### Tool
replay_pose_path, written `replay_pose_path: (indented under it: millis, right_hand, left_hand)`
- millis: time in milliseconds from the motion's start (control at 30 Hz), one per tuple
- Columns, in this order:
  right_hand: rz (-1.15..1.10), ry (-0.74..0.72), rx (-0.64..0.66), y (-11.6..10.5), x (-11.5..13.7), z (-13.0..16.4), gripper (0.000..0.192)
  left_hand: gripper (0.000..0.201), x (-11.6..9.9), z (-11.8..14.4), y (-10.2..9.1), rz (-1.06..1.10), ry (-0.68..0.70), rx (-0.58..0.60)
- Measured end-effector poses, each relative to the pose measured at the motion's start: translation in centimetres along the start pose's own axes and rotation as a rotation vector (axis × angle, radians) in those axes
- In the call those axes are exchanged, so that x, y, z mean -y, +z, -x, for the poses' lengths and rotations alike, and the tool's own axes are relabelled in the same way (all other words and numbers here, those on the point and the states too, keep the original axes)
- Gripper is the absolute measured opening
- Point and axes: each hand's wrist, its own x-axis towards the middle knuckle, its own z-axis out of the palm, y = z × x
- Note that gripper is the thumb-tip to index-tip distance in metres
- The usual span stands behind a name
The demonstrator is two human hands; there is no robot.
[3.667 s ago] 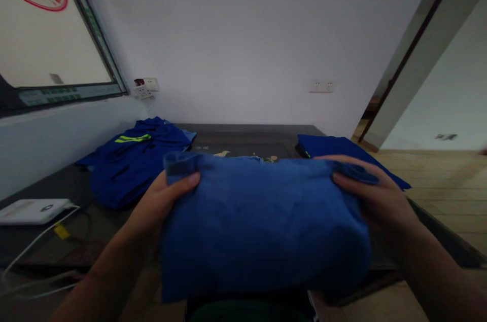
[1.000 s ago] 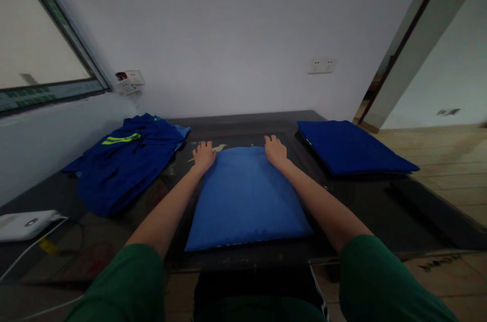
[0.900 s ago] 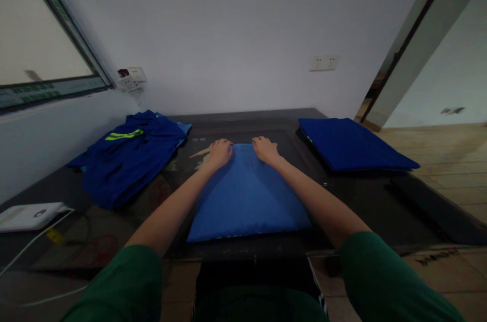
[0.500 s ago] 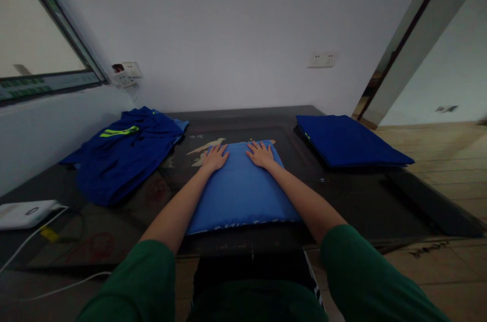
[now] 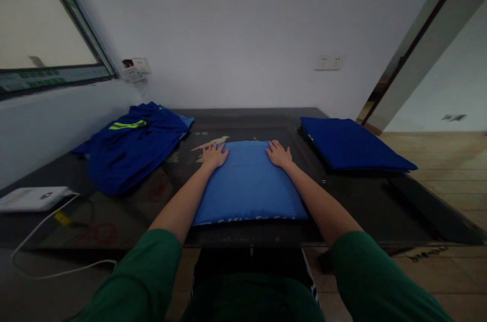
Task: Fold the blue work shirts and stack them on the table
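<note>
A light blue folded piece of cloth (image 5: 249, 185), perhaps a garment, lies flat on the dark table (image 5: 243, 124) in front of me. At its far left corner rests my left hand (image 5: 214, 156), fingers spread and palm down. My right hand (image 5: 279, 154) lies on the far right corner, its fingers also apart. Neither hand grips the cloth. Part of the far side edges is hidden under my hands and forearms.
To the left lies a loose heap of dark blue clothing (image 5: 133, 152) with yellow-green stripes. A folded dark blue stack (image 5: 353, 144) sits at the right. A white device (image 5: 34, 199) with a white cable (image 5: 45, 220) is at the left edge. Sockets (image 5: 329, 62) are on the wall.
My right hand has slid outward to the right, onto the cloth's far right corner. My left hand stays near the far left corner. The whole view has shifted slightly.
</note>
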Motion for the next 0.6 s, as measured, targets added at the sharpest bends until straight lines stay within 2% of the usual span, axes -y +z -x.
replay_pose_path:
  millis: [100, 200, 267, 367, 467, 600]
  right_hand:
    - [0.01, -0.002, -0.046, -0.4, 0.5, 0.5, 0.058]
    - [0.022, -0.044, -0.125, -1.0, 1.8, 1.1, 0.054]
    - [0.031, -0.141, -0.158, -1.2, 2.9, 1.4, 0.053]
    - [0.03, -0.232, -0.069, -1.2, 3.6, 1.5, 0.052]
    - [0.021, -0.197, 0.024, -0.8, 2.7, 1.4, 0.053]
    - [0.017, -0.132, 0.009, -0.5, 0.5, 1.7, 0.057]
  left_hand:
    - [0.061, -0.6, 0.8, -0.5, -0.062, 0.024, -0.116]
    - [0.054, -2.4, 1.8, -1.2, -0.089, 0.188, -0.264]
    - [0.052, -3.9, 2.4, -1.4, -0.04, 0.315, -0.232]
    - [0.055, -5.4, 2.7, -1.1, 0.014, 0.361, -0.085]
    - [0.057, -4.8, 2.5, -0.3, 0.023, 0.304, -0.009]
    - [0.058, -3.2, 2.1, 0.2, 0.038, 0.242, -0.02]
